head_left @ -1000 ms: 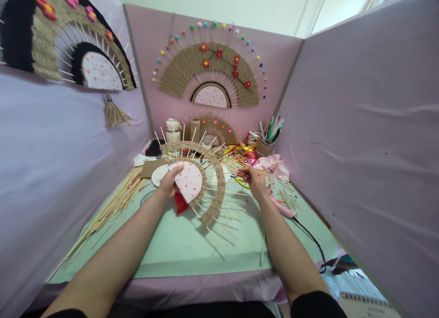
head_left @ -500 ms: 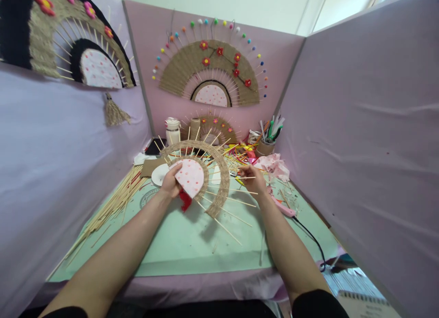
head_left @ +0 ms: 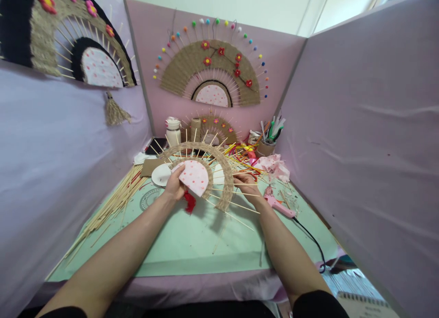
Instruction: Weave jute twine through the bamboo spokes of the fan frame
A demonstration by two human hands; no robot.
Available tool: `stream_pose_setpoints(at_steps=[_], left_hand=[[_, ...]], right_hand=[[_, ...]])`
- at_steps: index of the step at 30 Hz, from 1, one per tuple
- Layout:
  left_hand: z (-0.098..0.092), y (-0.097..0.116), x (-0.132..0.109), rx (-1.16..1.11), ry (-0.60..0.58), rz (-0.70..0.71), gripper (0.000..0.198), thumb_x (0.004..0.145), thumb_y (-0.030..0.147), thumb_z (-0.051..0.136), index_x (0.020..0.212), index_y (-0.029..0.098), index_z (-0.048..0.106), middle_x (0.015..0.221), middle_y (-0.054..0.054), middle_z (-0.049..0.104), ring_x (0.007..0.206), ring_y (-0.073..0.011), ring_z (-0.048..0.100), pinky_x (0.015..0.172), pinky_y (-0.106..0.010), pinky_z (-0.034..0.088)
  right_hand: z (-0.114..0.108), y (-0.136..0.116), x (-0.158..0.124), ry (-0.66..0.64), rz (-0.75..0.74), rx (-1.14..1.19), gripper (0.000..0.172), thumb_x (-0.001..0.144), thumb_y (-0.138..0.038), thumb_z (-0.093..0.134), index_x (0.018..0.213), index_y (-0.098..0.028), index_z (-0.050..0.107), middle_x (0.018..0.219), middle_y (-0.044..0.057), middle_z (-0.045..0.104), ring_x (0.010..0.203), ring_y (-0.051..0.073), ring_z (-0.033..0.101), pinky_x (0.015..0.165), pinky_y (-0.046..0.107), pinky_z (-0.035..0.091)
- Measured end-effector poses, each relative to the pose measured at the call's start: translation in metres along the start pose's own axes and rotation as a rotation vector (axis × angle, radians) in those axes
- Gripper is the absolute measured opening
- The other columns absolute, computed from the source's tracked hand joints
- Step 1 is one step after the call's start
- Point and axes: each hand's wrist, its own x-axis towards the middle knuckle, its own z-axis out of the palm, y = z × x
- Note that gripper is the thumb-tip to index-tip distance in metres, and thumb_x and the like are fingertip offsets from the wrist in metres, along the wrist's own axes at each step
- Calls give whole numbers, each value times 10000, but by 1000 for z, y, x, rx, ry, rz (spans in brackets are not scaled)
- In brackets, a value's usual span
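A fan of thin sticks with a woven twine band [head_left: 227, 181] and a pink dotted half-round centre [head_left: 195, 176] is held above the table. My left hand [head_left: 175, 184] grips it at the left end of the dotted centre, thumb on top and the other fingers hidden beneath. At the right outer edge, my right hand [head_left: 245, 184] is among the stick ends, its fingers bent close to the woven band; whether they pinch a stick is unclear. A red strip [head_left: 189, 202] hangs below the centre, near my left hand.
A pink glue gun [head_left: 280, 207] with a black cord lies right of my right hand. Long loose sticks [head_left: 109, 204] lie at left. Behind are a white bottle [head_left: 173, 131], a twine roll [head_left: 195, 129], a tool pot [head_left: 265, 148] and crumpled dotted cloth [head_left: 273, 166].
The fan has shifted slightly right and turned a little, with my left hand moving along. My right hand has moved left and down, closer to the woven band.
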Motion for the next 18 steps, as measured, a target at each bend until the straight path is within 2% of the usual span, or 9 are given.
stream_pose_setpoints(at_steps=[4, 10, 14, 18], left_hand=[[-2, -3, 2, 19, -5, -3, 218, 882, 192, 486, 1029, 121, 630, 829, -77, 744, 776, -203, 708, 763, -333, 569], [-8, -5, 1, 182, -117, -115, 239, 888, 324, 513, 1020, 157, 621, 757, -64, 733, 588, -177, 682, 530, -268, 556], [-14, -6, 1, 222, -192, -212, 144, 855, 238, 575, 951, 139, 617, 729, -75, 725, 576, -167, 674, 538, -259, 562], [-16, -5, 4, 240, -196, -212, 81, 801, 139, 625, 881, 126, 618, 694, -73, 715, 549, -154, 661, 528, -238, 557]], right_hand=[[0, 3, 1, 2, 34, 13, 161, 686, -285, 689, 826, -220, 737, 791, 11, 693, 707, 163, 591, 688, 291, 452], [-3, 4, 4, 94, 85, 152, 220, 656, -353, 683, 813, -201, 709, 705, 14, 670, 576, 146, 543, 547, 266, 399], [-6, -3, 4, 136, 80, 152, 236, 666, -384, 663, 826, -213, 693, 690, 16, 659, 548, 143, 514, 495, 259, 346], [-6, -4, 3, 114, 86, 147, 255, 672, -387, 664, 870, -229, 696, 705, 21, 659, 543, 146, 498, 488, 268, 332]])
